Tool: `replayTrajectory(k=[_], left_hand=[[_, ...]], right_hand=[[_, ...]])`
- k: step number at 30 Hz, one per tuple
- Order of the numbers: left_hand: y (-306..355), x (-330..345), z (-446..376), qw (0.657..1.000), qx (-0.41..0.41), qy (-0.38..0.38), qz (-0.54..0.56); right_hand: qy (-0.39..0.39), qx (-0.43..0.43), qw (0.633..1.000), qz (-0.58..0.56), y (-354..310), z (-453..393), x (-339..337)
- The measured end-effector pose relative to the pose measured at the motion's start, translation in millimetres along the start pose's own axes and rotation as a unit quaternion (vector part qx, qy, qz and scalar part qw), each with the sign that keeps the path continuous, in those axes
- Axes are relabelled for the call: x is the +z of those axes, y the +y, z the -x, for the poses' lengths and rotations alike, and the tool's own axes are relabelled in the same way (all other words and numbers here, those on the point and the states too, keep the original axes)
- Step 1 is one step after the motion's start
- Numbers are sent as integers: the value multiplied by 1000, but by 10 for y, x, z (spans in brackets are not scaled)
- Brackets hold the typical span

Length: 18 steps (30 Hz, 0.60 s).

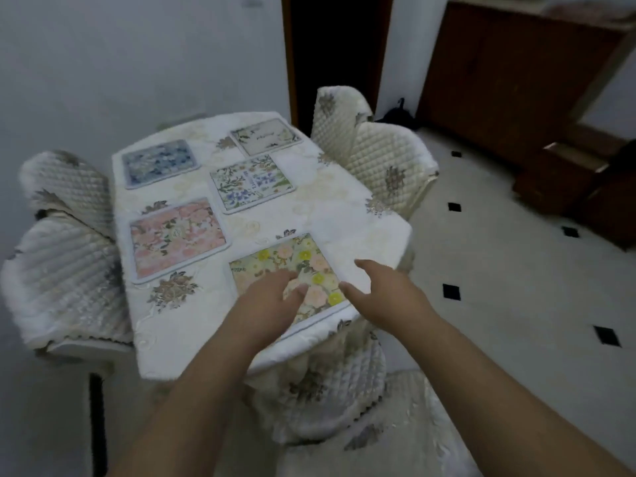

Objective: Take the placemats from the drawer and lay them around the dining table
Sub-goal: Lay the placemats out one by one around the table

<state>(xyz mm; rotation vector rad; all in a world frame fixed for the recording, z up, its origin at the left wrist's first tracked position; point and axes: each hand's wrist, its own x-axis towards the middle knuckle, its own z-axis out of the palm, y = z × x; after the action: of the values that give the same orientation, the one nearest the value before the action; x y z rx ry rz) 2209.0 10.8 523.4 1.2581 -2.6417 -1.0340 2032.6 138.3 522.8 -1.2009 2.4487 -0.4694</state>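
- The table (361,215) fills the middle of the view, covered by a white cloth with faint floral patterns, and carries five placemats laid flat.
- Quilted cream chair covers ring it: two chairs on the left (65,270), two on the far right (385,160), and one tucked in at the near edge (327,397).
- A dark wooden cabinet (516,80) stands against the wall at upper right, above a pale floor with small black diamond tiles (516,287).
- The yellow-and-peach placemat (306,256) lies at the table's near right corner, its near edge close to the table's rim.
- The pink placemat (177,237) lies to its left, apart from it.
- The green-and-blue floral placemat (251,182) sits beyond, near the middle of the table.
- The blue placemat (160,161) is at the far left, and the cream placemat (266,136) at the far right corner.
- The left hand (266,301) is over the yellow-and-peach placemat, fingers (303,289) loosely spread and gripping nothing; whether they touch it is unclear through the blur.
- The right hand (382,290) hovers at that placemat's right edge, fingers apart and empty.
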Motion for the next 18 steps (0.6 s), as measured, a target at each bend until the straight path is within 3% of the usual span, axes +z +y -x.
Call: replayTrajectory(k=[9, 18], left_hand=[[892, -108, 743, 970, 221, -21, -100], [1643, 202, 1143, 936, 329, -75, -100]], right_hand=[[194, 140, 971, -19, 18, 1634, -657], [257, 271, 927, -18, 470, 2836, -1017]])
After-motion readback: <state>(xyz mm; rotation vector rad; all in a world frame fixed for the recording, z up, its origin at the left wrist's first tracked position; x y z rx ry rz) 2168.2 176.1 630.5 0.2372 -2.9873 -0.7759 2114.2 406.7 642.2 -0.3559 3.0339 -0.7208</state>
